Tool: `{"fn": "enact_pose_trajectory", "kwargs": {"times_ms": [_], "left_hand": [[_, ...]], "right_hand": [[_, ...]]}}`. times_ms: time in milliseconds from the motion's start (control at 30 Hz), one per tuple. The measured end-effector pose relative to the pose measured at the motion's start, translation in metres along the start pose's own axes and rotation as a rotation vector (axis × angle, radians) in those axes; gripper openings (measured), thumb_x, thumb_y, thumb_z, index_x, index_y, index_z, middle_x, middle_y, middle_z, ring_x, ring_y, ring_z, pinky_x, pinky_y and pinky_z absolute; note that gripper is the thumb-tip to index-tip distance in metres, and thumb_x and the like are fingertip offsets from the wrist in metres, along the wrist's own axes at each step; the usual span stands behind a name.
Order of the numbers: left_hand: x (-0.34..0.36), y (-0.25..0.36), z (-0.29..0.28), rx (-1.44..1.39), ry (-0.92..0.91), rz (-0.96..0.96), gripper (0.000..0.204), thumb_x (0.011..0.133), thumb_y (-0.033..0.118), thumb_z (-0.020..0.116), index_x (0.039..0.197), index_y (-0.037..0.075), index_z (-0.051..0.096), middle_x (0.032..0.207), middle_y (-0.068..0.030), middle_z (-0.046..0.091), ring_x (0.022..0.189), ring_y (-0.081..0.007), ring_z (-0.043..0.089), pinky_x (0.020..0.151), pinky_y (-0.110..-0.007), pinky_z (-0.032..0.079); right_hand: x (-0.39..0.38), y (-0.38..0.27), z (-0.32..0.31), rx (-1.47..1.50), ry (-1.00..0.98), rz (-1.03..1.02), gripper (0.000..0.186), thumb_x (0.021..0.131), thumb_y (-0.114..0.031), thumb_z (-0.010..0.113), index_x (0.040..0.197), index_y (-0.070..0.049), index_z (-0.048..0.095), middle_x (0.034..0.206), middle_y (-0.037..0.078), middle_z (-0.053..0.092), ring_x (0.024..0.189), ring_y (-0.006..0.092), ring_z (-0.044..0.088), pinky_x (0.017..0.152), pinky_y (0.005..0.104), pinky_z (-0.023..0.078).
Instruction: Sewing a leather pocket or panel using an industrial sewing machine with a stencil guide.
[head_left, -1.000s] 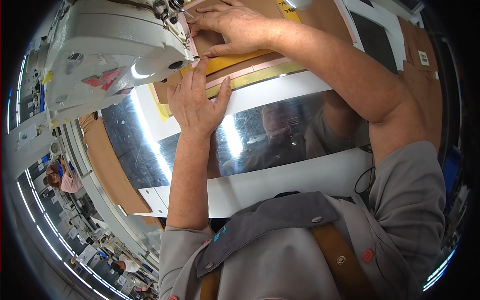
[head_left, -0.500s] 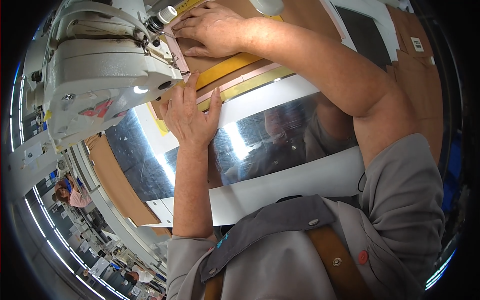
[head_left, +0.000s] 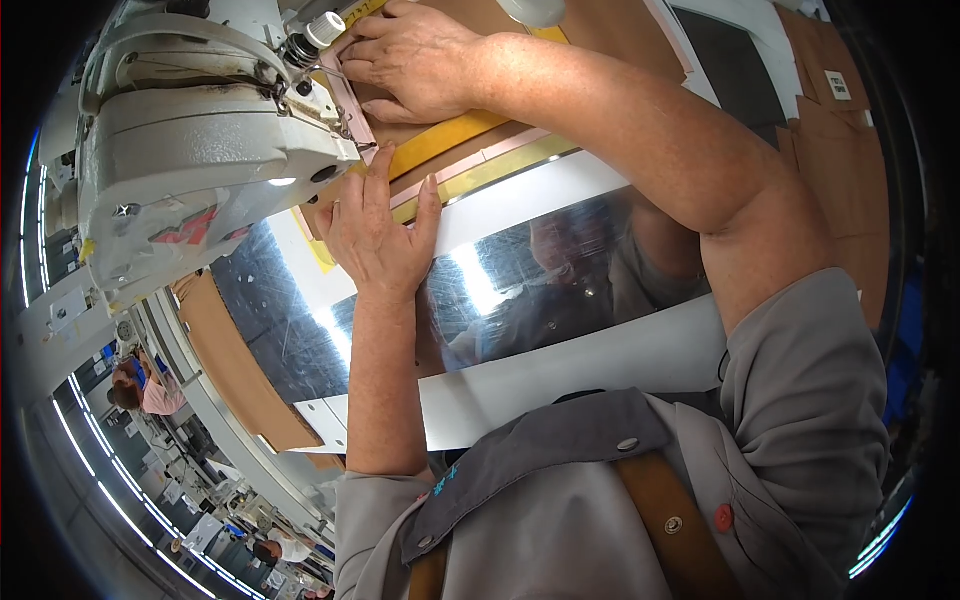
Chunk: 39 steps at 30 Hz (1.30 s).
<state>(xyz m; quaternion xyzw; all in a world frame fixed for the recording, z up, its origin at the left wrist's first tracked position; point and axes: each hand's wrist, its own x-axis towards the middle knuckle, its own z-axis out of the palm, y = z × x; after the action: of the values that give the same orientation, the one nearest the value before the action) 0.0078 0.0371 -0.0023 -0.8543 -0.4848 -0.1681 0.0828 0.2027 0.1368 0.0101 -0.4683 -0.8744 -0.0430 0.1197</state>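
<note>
The brown panel [head_left: 615,28] lies on the white table [head_left: 620,345], partly under the head of the sewing machine [head_left: 215,135], which brings one pink-edged side close to the needle area. The right hand [head_left: 425,62] lies palm down on the panel, fingers somewhat spread and thumb apart, pinching nothing that shows; such a broad hold would seem to press the panel flat and resist its slipping. The left hand [head_left: 378,238] rests nearer the body, its index finger stretched toward the near end of the yellow strip [head_left: 450,141], just beside the machine, its thumb well apart; the other fingers lie closer together, partly in shadow, and whether they press or merely rest cannot be told. That reach probably steadies the edge where a whole palm would hardly fit. The shiny plate [head_left: 545,265] sits between body and panel, perhaps so that work slides easily. Brown pieces [head_left: 840,185] lie at the far right, apart from the hands, which leaves both arms room.
</note>
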Motion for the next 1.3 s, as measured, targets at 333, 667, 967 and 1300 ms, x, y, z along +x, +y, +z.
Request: {"fn": "enact_pose_trajectory", "kwargs": {"times_ms": [333,667,967,1300], "left_hand": [[0.000,0.002,-0.001,-0.006,0.001,-0.009,0.055,0.086,0.049,0.072,0.129,0.015,0.069,0.103,-0.0062,0.063,0.097,-0.0225,0.063,0.087,-0.042,0.041],[0.002,0.004,-0.003,0.008,-0.001,-0.015,0.055,0.086,0.049,0.072,0.129,0.015,0.069,0.104,-0.0059,0.064,0.096,-0.0219,0.063,0.088,-0.041,0.040],[0.000,0.003,-0.002,0.008,-0.030,-0.020,0.055,0.086,0.050,0.072,0.128,0.015,0.070,0.106,-0.0059,0.065,0.098,-0.0212,0.063,0.088,-0.042,0.040],[0.000,0.001,-0.001,-0.003,-0.014,-0.012,0.054,0.086,0.049,0.073,0.128,0.015,0.070,0.111,-0.0057,0.067,0.103,-0.0207,0.064,0.089,-0.042,0.040]], "right_hand": [[0.001,0.001,0.017,-0.023,0.126,-0.001,0.049,0.095,-0.044,0.053,0.129,-0.011,0.065,0.129,0.004,0.067,0.130,0.0194,0.053,0.109,0.0417,0.037],[-0.001,0.004,0.023,0.117,0.099,0.072,0.059,0.097,-0.055,0.055,0.141,-0.015,0.059,0.141,0.003,0.060,0.135,0.0200,0.049,0.117,0.0440,0.030],[-0.004,0.003,0.014,0.028,-0.011,0.082,0.064,0.096,-0.056,0.056,0.146,-0.017,0.056,0.149,0.003,0.056,0.141,0.0203,0.046,0.121,0.0456,0.027],[-0.010,0.007,0.006,0.142,0.040,0.014,0.064,0.094,-0.051,0.059,0.144,-0.012,0.057,0.152,0.007,0.053,0.143,0.0265,0.044,0.124,0.0478,0.025]]}}
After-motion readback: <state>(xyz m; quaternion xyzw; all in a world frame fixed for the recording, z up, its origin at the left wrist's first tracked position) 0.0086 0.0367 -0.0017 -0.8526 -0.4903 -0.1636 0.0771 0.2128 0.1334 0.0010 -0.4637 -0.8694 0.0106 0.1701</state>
